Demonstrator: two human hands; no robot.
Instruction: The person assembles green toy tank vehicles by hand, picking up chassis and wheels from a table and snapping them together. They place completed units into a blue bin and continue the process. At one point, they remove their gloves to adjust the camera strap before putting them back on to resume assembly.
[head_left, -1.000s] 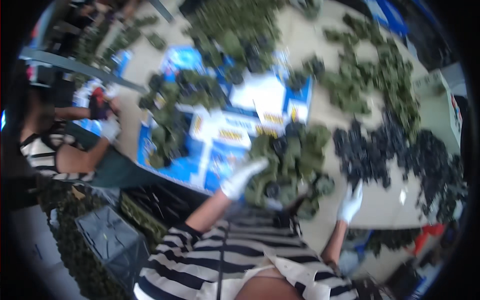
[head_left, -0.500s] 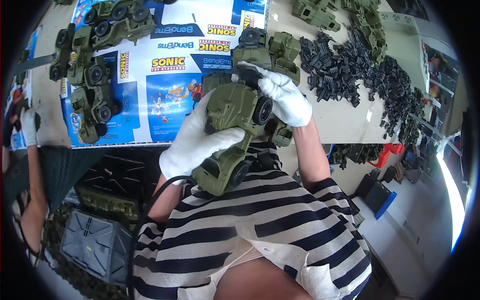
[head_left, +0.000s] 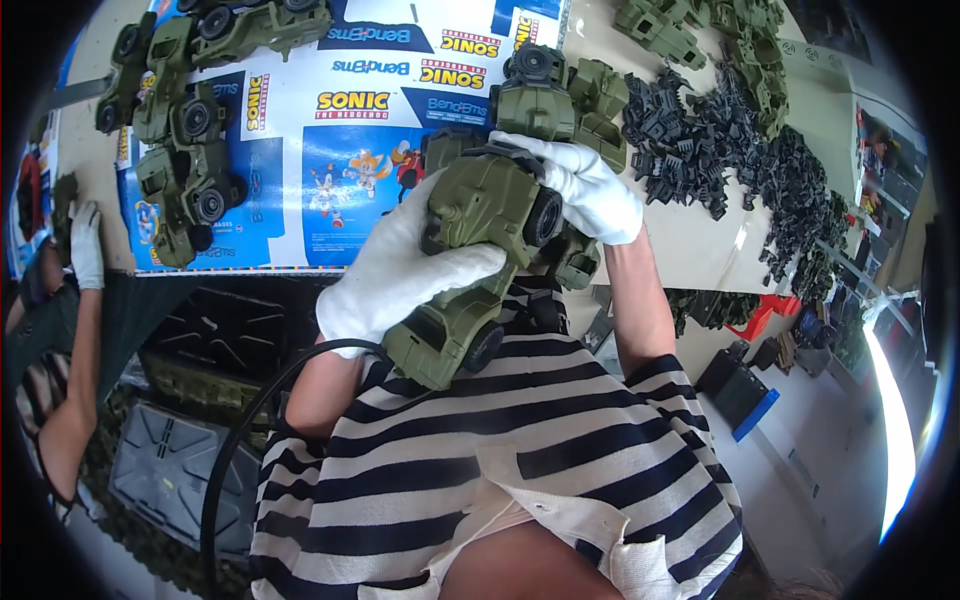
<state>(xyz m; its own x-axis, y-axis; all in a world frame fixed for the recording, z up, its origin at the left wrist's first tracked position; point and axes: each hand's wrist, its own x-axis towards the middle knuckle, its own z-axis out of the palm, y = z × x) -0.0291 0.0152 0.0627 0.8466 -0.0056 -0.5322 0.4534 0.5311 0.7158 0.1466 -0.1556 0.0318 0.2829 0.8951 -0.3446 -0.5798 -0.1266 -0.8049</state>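
An olive-green toy military vehicle (head_left: 478, 205) with black wheels is held tilted in front of my striped shirt. My gloved left hand (head_left: 385, 285) is wrapped round its side, the thumb lying across the body. At the vehicle's far end, a black plastic part (head_left: 512, 156) shows partly under the fingers of my gloved right hand (head_left: 592, 192). Those fingers are closed on the part against the vehicle; whether it is seated there is hidden. Just beyond, another green toy vehicle (head_left: 535, 95) lies on the table, close to my right fingertips.
A heap of small black plastic parts (head_left: 690, 140) spreads over the table's right side. More green vehicles (head_left: 185, 150) lie on a printed blue-and-white sheet (head_left: 335, 235) at the left. A co-worker's gloved hand (head_left: 87, 245) is at far left. Grey crates (head_left: 185, 475) stand below.
My right fingers have come down over the black part, which stood more exposed at the vehicle's far end. The view has shifted slightly; my left hand keeps its grip.
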